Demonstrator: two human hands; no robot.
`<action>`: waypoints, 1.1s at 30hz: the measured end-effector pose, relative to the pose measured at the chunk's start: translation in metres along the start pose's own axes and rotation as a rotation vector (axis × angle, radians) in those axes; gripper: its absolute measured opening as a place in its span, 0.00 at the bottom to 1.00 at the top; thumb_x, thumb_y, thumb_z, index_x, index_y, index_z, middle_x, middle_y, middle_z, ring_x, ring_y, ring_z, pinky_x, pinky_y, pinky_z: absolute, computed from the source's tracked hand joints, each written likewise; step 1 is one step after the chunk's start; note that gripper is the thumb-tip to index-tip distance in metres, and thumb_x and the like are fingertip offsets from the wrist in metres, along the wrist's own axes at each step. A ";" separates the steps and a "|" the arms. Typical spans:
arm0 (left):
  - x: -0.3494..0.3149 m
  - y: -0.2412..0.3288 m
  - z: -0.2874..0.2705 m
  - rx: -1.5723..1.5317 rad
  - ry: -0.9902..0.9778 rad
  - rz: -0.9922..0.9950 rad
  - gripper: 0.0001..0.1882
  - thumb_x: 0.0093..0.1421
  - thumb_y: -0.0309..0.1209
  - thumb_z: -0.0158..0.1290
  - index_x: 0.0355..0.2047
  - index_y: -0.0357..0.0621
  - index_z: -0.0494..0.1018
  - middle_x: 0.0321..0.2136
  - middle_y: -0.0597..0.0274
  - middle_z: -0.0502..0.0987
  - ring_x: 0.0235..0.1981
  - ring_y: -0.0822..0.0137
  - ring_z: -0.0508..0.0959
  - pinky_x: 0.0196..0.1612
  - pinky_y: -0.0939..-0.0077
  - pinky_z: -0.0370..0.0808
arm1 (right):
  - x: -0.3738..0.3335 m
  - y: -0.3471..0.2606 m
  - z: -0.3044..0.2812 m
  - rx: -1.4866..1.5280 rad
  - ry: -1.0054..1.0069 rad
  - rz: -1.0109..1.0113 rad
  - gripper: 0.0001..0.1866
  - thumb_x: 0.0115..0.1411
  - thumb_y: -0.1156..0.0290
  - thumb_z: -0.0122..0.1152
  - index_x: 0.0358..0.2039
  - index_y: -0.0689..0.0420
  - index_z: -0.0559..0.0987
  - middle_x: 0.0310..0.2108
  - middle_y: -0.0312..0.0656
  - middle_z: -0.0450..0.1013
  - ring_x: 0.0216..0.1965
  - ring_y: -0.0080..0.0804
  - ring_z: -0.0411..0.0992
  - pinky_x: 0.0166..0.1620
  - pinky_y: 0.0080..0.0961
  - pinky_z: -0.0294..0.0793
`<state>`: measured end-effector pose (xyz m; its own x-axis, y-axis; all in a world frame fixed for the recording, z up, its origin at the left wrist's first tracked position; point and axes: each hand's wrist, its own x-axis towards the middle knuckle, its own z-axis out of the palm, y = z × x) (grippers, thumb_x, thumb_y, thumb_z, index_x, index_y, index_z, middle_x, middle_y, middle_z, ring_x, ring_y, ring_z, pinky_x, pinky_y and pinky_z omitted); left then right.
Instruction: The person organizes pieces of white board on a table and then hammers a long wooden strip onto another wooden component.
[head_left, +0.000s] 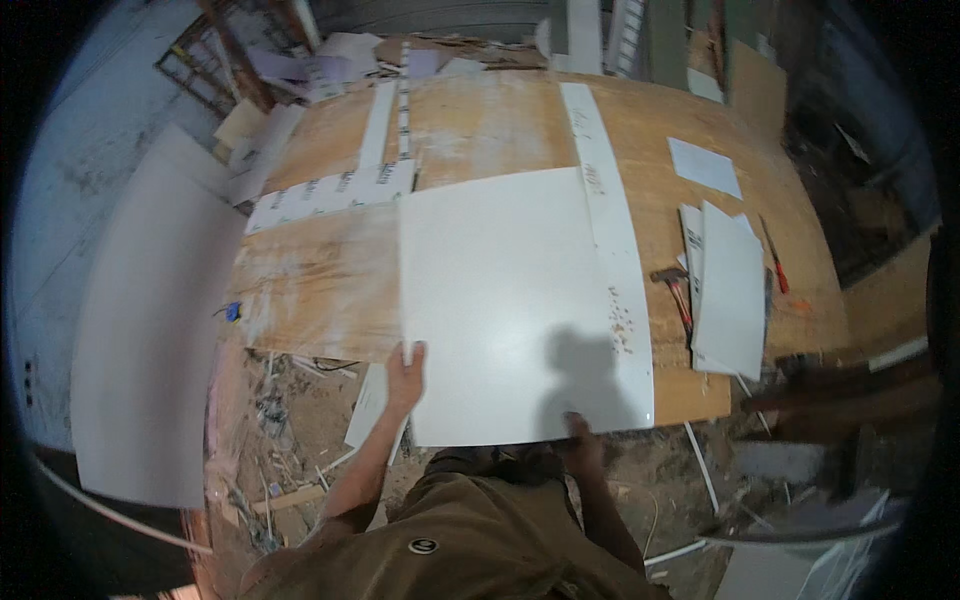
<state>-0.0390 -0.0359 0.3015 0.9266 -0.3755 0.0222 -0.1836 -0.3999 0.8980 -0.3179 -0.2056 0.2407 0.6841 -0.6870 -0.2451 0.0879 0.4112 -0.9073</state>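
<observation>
A large white panel (490,290) lies over the near middle of the wooden work table (320,260), its near edge close to my body. My left hand (405,375) grips the panel's left edge near the front corner. At the near edge, my right hand (582,445) holds the panel with the thumb on top; its other fingers are hidden underneath. Along the panel's right side runs a long white strip (597,185), with small brown bits (622,322) scattered near its front part. A shadow falls on the panel's front right.
To the right lie a hammer (672,280), several stacked white offcuts (730,290), a red-handled tool (777,265) and a white sheet (705,167). A blue tape measure (233,311) sits at the left edge. Scraps litter the floor (290,420). A tall white sheet (150,330) stands left.
</observation>
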 end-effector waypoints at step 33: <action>-0.071 -0.046 0.135 -0.521 -0.207 -0.822 0.29 0.67 0.53 0.33 0.38 0.38 0.70 0.28 0.57 0.75 0.27 0.63 0.74 0.32 0.69 0.73 | 0.060 0.008 0.011 -1.503 -0.384 -0.405 0.41 0.50 0.62 0.62 0.63 0.56 0.57 0.67 0.55 0.42 0.69 0.50 0.38 0.67 0.49 0.39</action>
<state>-0.1409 -0.1037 0.1987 0.6167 -0.3044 -0.7259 0.7027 -0.2027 0.6820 -0.2679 -0.2371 0.2222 0.9471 -0.3196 -0.0300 -0.2994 -0.8455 -0.4422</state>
